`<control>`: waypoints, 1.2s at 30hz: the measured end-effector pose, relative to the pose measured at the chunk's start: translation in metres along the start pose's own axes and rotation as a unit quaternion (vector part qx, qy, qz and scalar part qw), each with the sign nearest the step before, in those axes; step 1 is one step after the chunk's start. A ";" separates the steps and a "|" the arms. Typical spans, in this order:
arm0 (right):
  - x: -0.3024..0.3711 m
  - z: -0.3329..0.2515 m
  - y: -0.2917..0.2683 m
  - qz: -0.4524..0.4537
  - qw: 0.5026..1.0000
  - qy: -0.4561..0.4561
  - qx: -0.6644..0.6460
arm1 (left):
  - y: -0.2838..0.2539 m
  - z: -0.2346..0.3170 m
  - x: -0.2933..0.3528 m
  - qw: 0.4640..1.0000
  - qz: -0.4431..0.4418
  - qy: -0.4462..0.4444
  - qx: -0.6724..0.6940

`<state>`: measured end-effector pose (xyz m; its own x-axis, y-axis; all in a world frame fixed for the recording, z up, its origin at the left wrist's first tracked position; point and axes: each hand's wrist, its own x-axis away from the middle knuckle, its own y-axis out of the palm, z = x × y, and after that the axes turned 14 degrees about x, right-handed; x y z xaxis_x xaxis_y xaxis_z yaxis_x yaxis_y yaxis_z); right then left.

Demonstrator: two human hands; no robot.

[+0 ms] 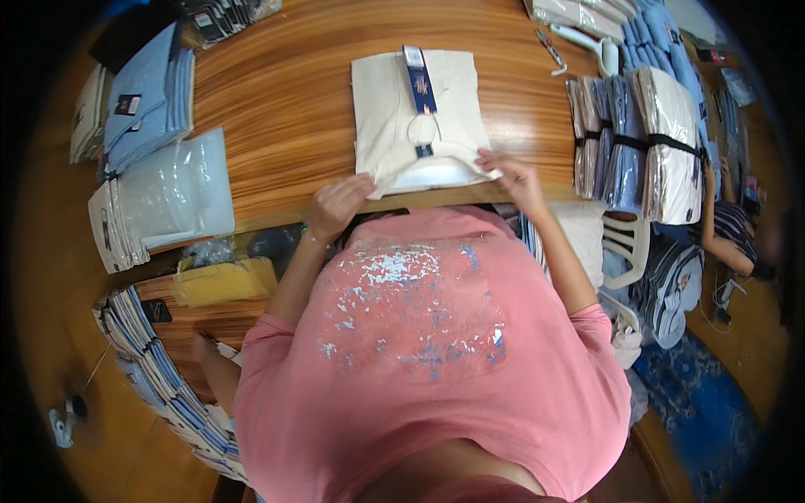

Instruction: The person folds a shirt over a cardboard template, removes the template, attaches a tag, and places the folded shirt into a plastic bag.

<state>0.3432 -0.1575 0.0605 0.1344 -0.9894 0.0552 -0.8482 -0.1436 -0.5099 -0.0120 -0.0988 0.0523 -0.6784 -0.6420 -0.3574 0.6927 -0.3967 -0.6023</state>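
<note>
A folded cream garment lies flat at the table's near edge, its neckline toward me. A dark blue hang tag rests on top, with a thin loop running toward a small dark neck label. Something white shows inside the neck opening. My left hand pinches the near left corner of the garment by the collar. On the other side, my right hand has its fingers closed on the right end of the neckline. Both hands touch the fabric, which stays on the table.
Light blue folded garments and clear bagged packs are stacked at left. Strapped bundles of bagged garments stand at right, near a white handled tool and small snips. Another person's arm shows far right.
</note>
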 end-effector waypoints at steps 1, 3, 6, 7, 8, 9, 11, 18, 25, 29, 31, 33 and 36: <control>0.015 0.014 0.017 -0.009 1.000 0.012 0.027 | 0.009 -0.006 0.013 0.998 -0.046 -0.032 0.014; 0.026 0.008 0.024 -0.016 0.991 -0.009 0.136 | 0.022 -0.012 0.030 0.986 -0.133 -0.095 0.034; 0.029 0.005 0.021 0.108 0.984 0.009 0.142 | 0.000 0.004 0.013 0.972 -0.037 -0.215 0.085; 0.027 0.010 0.026 0.115 0.987 0.082 0.082 | -0.002 0.007 0.013 0.968 0.020 -0.239 0.073; 0.024 0.016 0.033 0.118 0.981 0.152 0.024 | 0.003 0.000 0.016 0.937 0.040 -0.306 0.163; 0.021 0.022 0.038 0.120 0.967 0.222 -0.034 | 0.012 -0.016 0.018 0.893 0.061 -0.368 0.251; 0.010 0.020 0.040 0.063 0.953 0.275 -0.107 | 0.018 -0.030 0.014 0.822 0.078 -0.432 0.364; 0.000 0.006 0.015 -0.103 0.841 0.417 -0.329 | 0.012 -0.027 -0.002 0.710 0.012 -0.556 0.432; 0.017 0.022 0.035 -0.079 0.885 0.375 -0.262 | 0.037 -0.021 0.023 0.731 0.009 -0.518 0.444; 0.011 0.015 0.037 -0.049 0.908 0.349 -0.227 | 0.060 -0.020 0.036 0.680 0.159 -0.472 0.538; 0.015 0.009 0.037 -0.036 0.914 0.352 -0.199 | 0.067 -0.012 0.040 0.681 0.198 -0.463 0.532; 0.021 0.033 0.049 0.001 0.953 0.276 -0.124 | 0.073 -0.004 0.039 0.730 0.217 -0.441 0.476; 0.020 0.026 0.047 -0.011 0.969 0.246 0.008 | 0.061 0.014 0.025 0.813 0.129 -0.492 0.283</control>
<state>0.3198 -0.1837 0.0155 -0.1108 -0.8774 0.4668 -0.8394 -0.1689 -0.5167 0.0169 -0.1479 0.0165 -0.1615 -0.8552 0.4925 0.9715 -0.2256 -0.0732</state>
